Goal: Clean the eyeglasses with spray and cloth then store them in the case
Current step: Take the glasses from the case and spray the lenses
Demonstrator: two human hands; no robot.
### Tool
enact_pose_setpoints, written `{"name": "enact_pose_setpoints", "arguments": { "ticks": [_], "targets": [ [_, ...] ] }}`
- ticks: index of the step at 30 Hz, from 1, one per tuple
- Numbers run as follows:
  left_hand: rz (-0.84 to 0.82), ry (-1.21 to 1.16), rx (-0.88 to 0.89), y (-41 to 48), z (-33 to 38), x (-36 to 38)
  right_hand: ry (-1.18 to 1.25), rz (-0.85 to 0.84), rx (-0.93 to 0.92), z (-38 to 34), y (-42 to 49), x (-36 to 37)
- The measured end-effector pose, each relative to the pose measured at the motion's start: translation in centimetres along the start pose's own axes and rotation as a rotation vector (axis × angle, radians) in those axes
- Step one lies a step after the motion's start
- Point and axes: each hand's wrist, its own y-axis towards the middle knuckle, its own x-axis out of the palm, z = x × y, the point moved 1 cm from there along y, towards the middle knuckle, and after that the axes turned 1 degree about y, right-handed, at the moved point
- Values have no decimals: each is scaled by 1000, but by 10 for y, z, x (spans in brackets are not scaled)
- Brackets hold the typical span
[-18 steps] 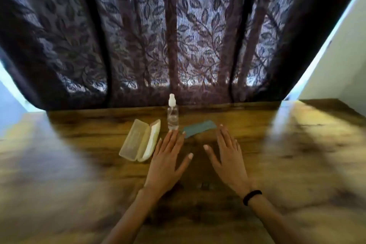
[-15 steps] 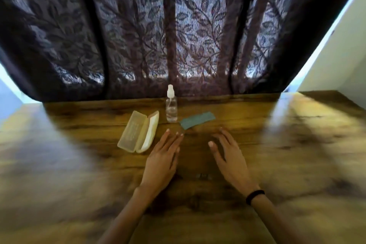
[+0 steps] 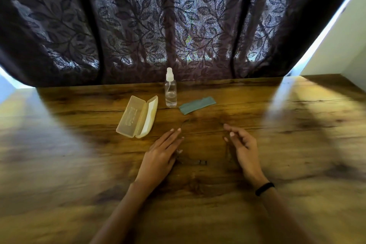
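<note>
Thin dark-framed eyeglasses [image 3: 198,162] lie on the wooden table [image 3: 297,144] between my hands, faint against the dark wood, temples pointing away from me. My left hand [image 3: 161,154] rests at their left side with straight fingers, its thumb side by the left hinge. At the right temple, my right hand [image 3: 242,148] stands on its edge with loosely curled fingers; I cannot tell if it touches the frame. Further back lie an open cream eyeglass case [image 3: 137,116], an upright clear spray bottle [image 3: 170,93] and a teal cloth [image 3: 197,104].
A dark leaf-patterned curtain [image 3: 178,25] hangs along the table's far edge. A white wall [image 3: 340,49] stands at the back right. A black band [image 3: 264,188] sits on my right wrist.
Both hands have drawn back toward me from near the bottle and cloth and turned from flat to either side of the eyeglasses. My right fingers have curled slightly.
</note>
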Motion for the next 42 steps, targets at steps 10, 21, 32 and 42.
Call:
{"name": "enact_pose_setpoints", "arguments": {
  "ticks": [10, 21, 32, 42],
  "targets": [
    [148, -84, -6, 10, -3, -9, -121, -107, -81, -3, 11, -2],
    [176, -537, -58, 64, -19, -54, -57, 16, -118, -22, 51, 23],
    [43, -832, -62, 79, -37, -63, 25, -54, -28, -29, 82, 32],
    [229, -1008, -103, 80, -50, -69, -178, -384, 45, -41, 98, 23]
  ]
}}
